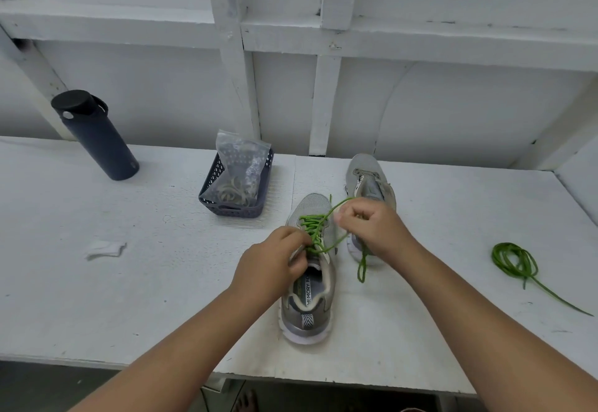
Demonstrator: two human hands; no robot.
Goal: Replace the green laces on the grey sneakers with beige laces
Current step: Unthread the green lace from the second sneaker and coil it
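Both hands worked at the near grey sneaker (307, 282), which stood heel toward the person at the counter's (129, 282) front edge. Fingers of the left hand (271, 269) pinched the green lace (315, 230) at the upper eyelets, while the right hand (372, 227) was curled round a loose run of the same lace, drawn up and across, its tail dangling beside the shoe.

By my reading the job was under halfway: the far sneaker (369, 181) appeared already stripped, its removed lace (514, 262) lying coiled well to the right, a thin round cord. Still to do were freeing this lace and threading both shoes.

Beige laces (233, 193) seemed to wait in a clear zip bag inside a dark perforated plastic basket (239, 211). Mesh uppers looked soft; the soles were pale and rubbery.
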